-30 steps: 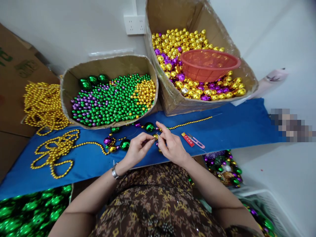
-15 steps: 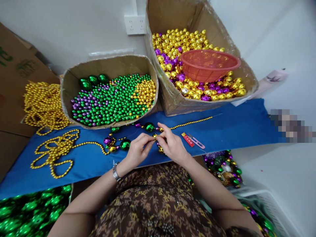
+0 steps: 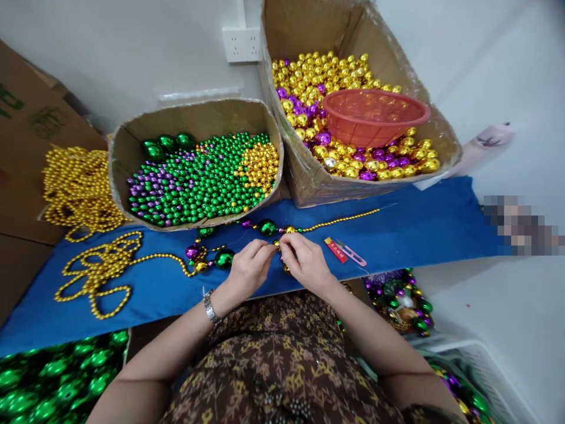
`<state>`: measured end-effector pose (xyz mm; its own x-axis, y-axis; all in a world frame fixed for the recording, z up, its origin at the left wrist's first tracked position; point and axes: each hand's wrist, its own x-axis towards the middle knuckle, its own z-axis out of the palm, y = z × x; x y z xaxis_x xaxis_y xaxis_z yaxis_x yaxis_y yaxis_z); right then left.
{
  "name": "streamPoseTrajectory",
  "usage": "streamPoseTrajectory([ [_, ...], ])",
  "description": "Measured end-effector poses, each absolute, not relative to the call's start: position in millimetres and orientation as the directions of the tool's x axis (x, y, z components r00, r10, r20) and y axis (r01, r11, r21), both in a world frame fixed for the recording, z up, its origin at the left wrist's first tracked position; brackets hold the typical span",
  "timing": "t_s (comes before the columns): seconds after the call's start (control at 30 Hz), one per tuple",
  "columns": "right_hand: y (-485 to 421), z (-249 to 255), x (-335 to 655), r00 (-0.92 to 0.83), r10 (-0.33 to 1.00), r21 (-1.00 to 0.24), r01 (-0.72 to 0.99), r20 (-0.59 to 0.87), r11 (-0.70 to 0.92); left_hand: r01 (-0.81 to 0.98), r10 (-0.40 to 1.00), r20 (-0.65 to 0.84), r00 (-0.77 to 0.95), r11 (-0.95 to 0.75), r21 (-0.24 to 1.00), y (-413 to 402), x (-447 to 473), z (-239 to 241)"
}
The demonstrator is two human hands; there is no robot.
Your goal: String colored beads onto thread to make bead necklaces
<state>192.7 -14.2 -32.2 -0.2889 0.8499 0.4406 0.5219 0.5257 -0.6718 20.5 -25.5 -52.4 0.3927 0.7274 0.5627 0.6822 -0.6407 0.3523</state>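
A bead necklace of green, purple and gold balls lies at the table's near edge, with a large green bead (image 3: 267, 227) behind my fingers and another green bead (image 3: 224, 258) by my left wrist side. My left hand (image 3: 249, 268) is closed in a pinch at a small gold bead (image 3: 276, 242) of this necklace. Fingertips of my right hand (image 3: 308, 264) press together at the same spot, almost touching the left ones. Any thread between them is too fine to make out. A thin gold bead string (image 3: 339, 220) runs off to the right behind my right hand.
Loose small beads fill a low carton (image 3: 194, 222); a taller carton (image 3: 304, 188) holds gold and purple balls and a red basket (image 3: 375, 121). Thread snips (image 3: 351, 253) and a red packet (image 3: 336, 250) lie right. Gold bead strings (image 3: 99, 268) spread left on the blue cloth (image 3: 424, 229).
My right index finger, raised and stretched before, has curled down into the pinch beside the left fingertips. The left hand has barely shifted.
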Motion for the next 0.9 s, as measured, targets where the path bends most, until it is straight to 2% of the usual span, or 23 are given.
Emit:
streamPoseTrajectory([
  [0.1,-12,-31,195,-0.238,0.870,-0.766,0.414,0.431,0.492,0.736,0.740,0.500,0.450,-0.624,0.262,-26,19,-54],
  [0.23,-10,-15,206,-0.133,0.937,-0.937,0.090,0.324,0.337,0.791,0.781,0.369,0.504,-0.589,0.166,-24,16,-56],
  [0.3,-10,-4,214,-0.047,0.942,-0.943,-0.047,0.332,0.330,0.802,0.799,0.326,0.505,-0.574,0.166,-22,15,-57],
  [0.33,-10,1,218,0.000,0.924,-0.923,-0.048,0.383,0.383,0.801,0.802,0.316,0.507,-0.574,0.172,-21,15,-56],
  [0.4,-9,6,224,0.012,0.842,-0.836,0.126,0.539,0.533,0.787,0.794,0.317,0.519,-0.588,0.187,-18,15,-54],
  [0.47,-6,4,227,-0.151,0.762,-0.660,0.413,0.630,0.628,0.770,0.784,0.329,0.526,-0.604,0.208,-15,17,-47],
  [0.57,1,-5,227,-0.427,0.704,-0.331,0.665,0.567,0.670,0.766,0.772,0.359,0.524,-0.612,0.197,-9,18,-30],
  [0.67,9,-9,226,-0.531,0.663,-0.137,0.717,0.527,0.683,0.761,0.732,0.409,0.545,-0.637,0.124,-3,19,-10],
  [0.77,15,1,226,-0.525,0.666,-0.115,0.733,0.529,0.670,0.753,0.651,0.592,0.475,-0.649,0.111,-4,20,3],
  [0.83,17,15,226,-0.474,0.686,-0.194,0.727,0.552,0.659,0.742,0.565,0.733,0.379,-0.659,0.124,-9,22,5],
  [0.9,19,34,228,-0.416,0.705,-0.325,0.674,0.575,0.663,0.699,0.513,0.798,0.316,-0.695,0.169,-14,26,1],
])
